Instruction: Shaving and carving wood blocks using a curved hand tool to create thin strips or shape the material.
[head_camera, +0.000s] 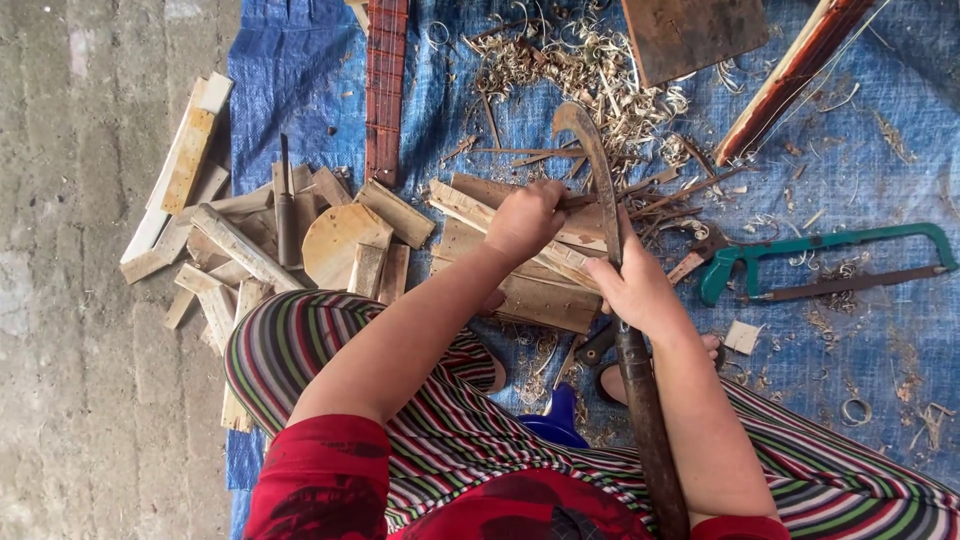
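Observation:
My left hand (527, 217) grips a thin wooden stick (590, 203) lying over a stack of pale wood slats (530, 295). My right hand (637, 287) is closed around a long curved knife (600, 170) with a dark wooden handle (648, 420) that runs back along my forearm. The hooked blade tip points away from me, and the blade's edge rests against the stick just right of my left hand. I sit on a blue tarp (880, 340) in striped trousers, knees spread to either side.
A pile of cut wood pieces (270, 250) and a dark chisel (286, 205) lie at left. A green hacksaw (830, 262) lies at right. Wood shavings (590, 70), a fretted instrument neck (386, 85), a reddish stick (790, 75) and a brown board (690, 35) lie beyond. Concrete floor (70, 300) at left.

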